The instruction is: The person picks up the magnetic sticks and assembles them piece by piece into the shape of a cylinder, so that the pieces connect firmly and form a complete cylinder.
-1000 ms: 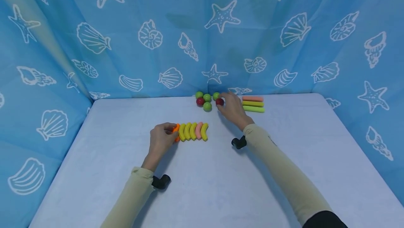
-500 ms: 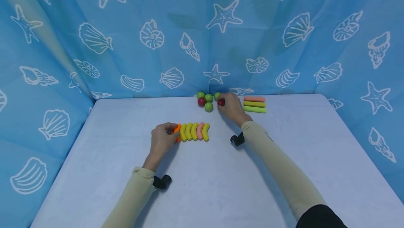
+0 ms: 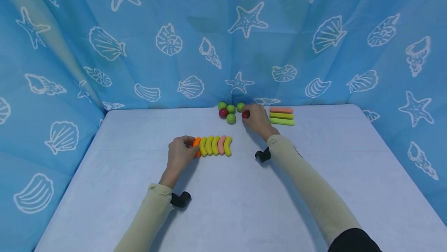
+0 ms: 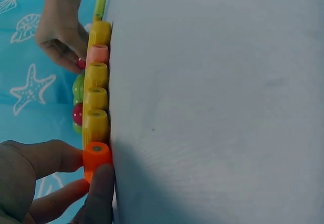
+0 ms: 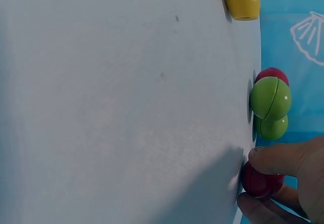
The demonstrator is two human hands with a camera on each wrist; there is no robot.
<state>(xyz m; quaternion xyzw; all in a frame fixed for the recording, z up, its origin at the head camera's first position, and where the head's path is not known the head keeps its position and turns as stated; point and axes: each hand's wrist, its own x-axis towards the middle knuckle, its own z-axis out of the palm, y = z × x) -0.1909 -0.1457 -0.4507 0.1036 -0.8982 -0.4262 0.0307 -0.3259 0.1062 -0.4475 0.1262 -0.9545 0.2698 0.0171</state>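
Note:
On the white table, a row of small banana-shaped pieces, mostly yellow [image 3: 209, 145] with a pink one [image 3: 221, 145], stands side by side. At its left end my left hand [image 3: 179, 153] pinches an orange banana-shaped piece [image 4: 96, 155] between thumb and fingers, right beside the nearest yellow one. Farther back, my right hand [image 3: 258, 120] holds a dark red ball [image 5: 261, 180] between thumb and fingertips. Part of that ball is hidden by the fingers. Several green balls [image 3: 231, 118] and another red ball [image 3: 223, 113] lie just to its left.
Right of my right hand lie three straight sticks: pink [image 3: 281, 110], yellow [image 3: 281, 116] and green [image 3: 282, 121]. A blue curtain [image 3: 167, 69] with shell and starfish prints hangs behind the table's back edge.
The red ball in my right hand has shifted very slightly and sits a little deeper between the fingers. My left hand stays on the orange piece; the head view has drifted slightly.

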